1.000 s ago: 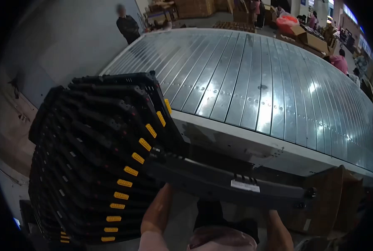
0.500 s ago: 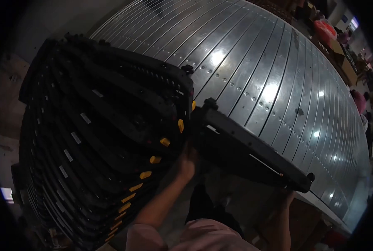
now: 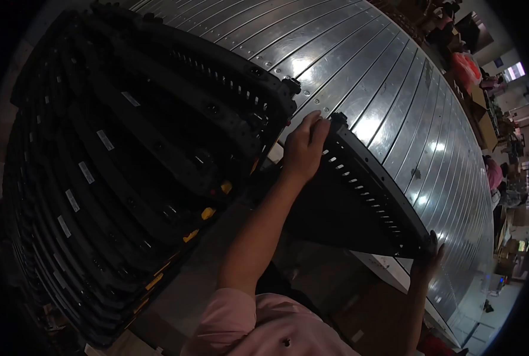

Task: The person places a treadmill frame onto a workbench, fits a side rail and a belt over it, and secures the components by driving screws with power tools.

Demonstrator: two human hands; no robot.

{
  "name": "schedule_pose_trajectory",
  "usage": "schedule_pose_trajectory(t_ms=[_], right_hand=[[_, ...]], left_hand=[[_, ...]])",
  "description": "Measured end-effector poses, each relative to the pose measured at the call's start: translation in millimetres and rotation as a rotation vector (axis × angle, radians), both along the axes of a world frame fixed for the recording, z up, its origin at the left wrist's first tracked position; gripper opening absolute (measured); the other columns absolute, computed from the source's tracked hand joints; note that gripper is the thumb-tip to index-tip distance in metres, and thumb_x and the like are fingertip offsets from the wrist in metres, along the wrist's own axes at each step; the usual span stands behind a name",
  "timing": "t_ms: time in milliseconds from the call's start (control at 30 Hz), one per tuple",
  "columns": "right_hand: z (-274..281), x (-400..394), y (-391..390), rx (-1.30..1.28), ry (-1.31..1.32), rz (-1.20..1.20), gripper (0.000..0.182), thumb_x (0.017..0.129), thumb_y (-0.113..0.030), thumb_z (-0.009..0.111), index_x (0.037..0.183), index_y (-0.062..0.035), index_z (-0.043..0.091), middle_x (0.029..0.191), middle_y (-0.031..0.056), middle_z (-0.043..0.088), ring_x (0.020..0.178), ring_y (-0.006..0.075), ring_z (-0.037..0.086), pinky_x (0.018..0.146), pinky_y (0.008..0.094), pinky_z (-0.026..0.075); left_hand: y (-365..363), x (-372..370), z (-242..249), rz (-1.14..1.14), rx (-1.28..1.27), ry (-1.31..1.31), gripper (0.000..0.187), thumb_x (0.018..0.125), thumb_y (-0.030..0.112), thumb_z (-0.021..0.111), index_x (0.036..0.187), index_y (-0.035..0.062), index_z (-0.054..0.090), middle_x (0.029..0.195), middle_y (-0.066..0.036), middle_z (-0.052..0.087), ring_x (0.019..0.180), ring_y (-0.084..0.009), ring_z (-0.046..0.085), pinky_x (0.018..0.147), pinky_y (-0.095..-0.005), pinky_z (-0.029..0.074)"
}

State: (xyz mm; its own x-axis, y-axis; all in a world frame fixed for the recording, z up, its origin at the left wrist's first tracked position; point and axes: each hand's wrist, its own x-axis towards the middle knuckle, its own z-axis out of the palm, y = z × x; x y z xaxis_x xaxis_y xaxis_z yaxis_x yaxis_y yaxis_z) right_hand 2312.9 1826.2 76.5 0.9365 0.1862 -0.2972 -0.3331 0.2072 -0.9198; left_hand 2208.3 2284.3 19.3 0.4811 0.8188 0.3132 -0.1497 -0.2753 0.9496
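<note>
A black panel with a row of slots (image 3: pixel 359 196) hangs in front of the body, beside a slatted metal surface (image 3: pixel 359 71). At its upper left corner is my left hand (image 3: pixel 307 145), its fingers bent over the edge. My right hand (image 3: pixel 427 264) grips the lower right corner, near a dark knob. To the left, many similar black panels (image 3: pixel 128 148) stand in a tight stack with white labels and yellow tabs (image 3: pixel 207 213) along their edges.
Beyond the metal surface at the right lie a red bag (image 3: pixel 466 70) and cardboard boxes (image 3: pixel 487 130). A person in pink (image 3: pixel 493 173) is at the far right. Brown boxes (image 3: pixel 365 308) stand below the held panel.
My left hand has moved up and right, from beside the stack to the panel's upper corner. The panel has tilted to show its slotted face, and my right hand has risen slightly.
</note>
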Motion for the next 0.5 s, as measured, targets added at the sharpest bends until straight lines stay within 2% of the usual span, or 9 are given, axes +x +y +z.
schedule_pose_trajectory(t_ms=[33,67,100,167,200,267,400,467,500], right_hand=[[-8.0,2.1,0.7,-0.043,-0.035,-0.048,0.06,0.101,-0.049,0.04,0.136,-0.0016,0.051,0.121,0.0115,0.062,0.115,0.0238,0.057,0.103,0.0372,0.043],[-16.4,3.2,2.8,-0.077,-0.073,-0.1,0.059,0.1,-0.049,0.042,0.132,-0.0012,0.055,0.118,0.0118,0.063,0.113,0.024,0.059,0.101,0.0377,0.044],[-22.4,2.3,-2.7,-0.069,-0.064,-0.098,0.059,0.1,-0.049,0.042,0.132,-0.0012,0.055,0.118,0.0118,0.063,0.113,0.024,0.059,0.101,0.0377,0.044],[-27.1,10.0,-11.8,-0.039,-0.033,-0.163,0.052,0.098,-0.046,0.047,0.121,-0.0017,0.061,0.111,0.0127,0.065,0.107,0.0242,0.061,0.097,0.0377,0.048],[-24.0,16.0,-7.5,-0.026,-0.041,-0.155,0.052,0.098,-0.046,0.047,0.121,-0.0017,0.061,0.111,0.0127,0.065,0.107,0.0242,0.061,0.097,0.0377,0.048],[-23.3,-5.4,-9.5,0.013,-0.022,-0.186,0.047,0.095,-0.045,0.052,0.113,-0.003,0.063,0.103,0.0123,0.065,0.101,0.0241,0.062,0.093,0.0379,0.05],[-18.8,-6.3,12.5,0.025,0.006,-0.273,0.044,0.097,-0.042,0.051,0.113,-0.003,0.062,0.101,0.0119,0.064,0.099,0.0236,0.062,0.093,0.0379,0.049],[-27.6,4.5,4.5,-0.033,-0.091,-0.185,0.039,0.098,-0.037,0.051,0.113,-0.0027,0.062,0.103,0.0112,0.064,0.099,0.0235,0.061,0.094,0.0378,0.049],[-33.7,10.7,-2.4,-0.017,-0.107,-0.182,0.039,0.098,-0.037,0.051,0.113,-0.0027,0.062,0.103,0.0112,0.064,0.099,0.0235,0.061,0.094,0.0378,0.049]], left_hand=[[9.8,4.9,1.2,-0.106,-0.103,0.092,0.041,0.099,0.036,0.053,0.102,-0.0041,0.06,0.093,-0.021,0.064,0.087,-0.0333,0.062,0.077,-0.041,0.047],[16.8,6.1,4.7,-0.213,-0.198,0.181,0.049,0.1,0.04,0.05,0.082,-0.0044,0.062,0.071,-0.019,0.063,0.066,-0.0322,0.062,0.063,-0.042,0.045],[15.7,7.0,8.5,-0.21,-0.191,0.19,0.049,0.1,0.04,0.05,0.082,-0.0044,0.062,0.071,-0.019,0.063,0.066,-0.0322,0.062,0.063,-0.042,0.045],[12.0,21.7,17.0,0.025,-0.08,0.091,0.059,0.102,0.041,0.045,0.065,-0.0046,0.05,0.054,-0.019,0.047,0.049,-0.0322,0.046,0.053,-0.0443,0.034],[16.5,25.1,23.9,0.034,-0.069,0.081,0.059,0.102,0.041,0.045,0.065,-0.0046,0.05,0.054,-0.019,0.047,0.049,-0.0322,0.046,0.053,-0.0443,0.034],[11.5,15.0,20.6,0.025,-0.137,0.099,0.057,0.103,0.038,0.044,0.076,-0.0089,0.062,0.06,-0.016,0.058,0.061,-0.0197,0.056,0.063,-0.0351,0.043],[17.7,18.7,15.8,0.033,-0.105,0.077,0.055,0.102,0.037,0.043,0.078,-0.0087,0.062,0.062,-0.016,0.059,0.063,-0.0189,0.058,0.063,-0.0349,0.043],[15.9,19.6,18.9,-0.006,-0.149,0.126,0.052,0.101,0.035,0.043,0.082,-0.0086,0.063,0.072,-0.02,0.064,0.07,-0.0256,0.064,0.067,-0.0371,0.046],[11.0,26.0,20.4,-0.002,-0.135,0.108,0.052,0.101,0.035,0.043,0.082,-0.0086,0.063,0.072,-0.02,0.064,0.07,-0.0256,0.064,0.067,-0.0371,0.046]])
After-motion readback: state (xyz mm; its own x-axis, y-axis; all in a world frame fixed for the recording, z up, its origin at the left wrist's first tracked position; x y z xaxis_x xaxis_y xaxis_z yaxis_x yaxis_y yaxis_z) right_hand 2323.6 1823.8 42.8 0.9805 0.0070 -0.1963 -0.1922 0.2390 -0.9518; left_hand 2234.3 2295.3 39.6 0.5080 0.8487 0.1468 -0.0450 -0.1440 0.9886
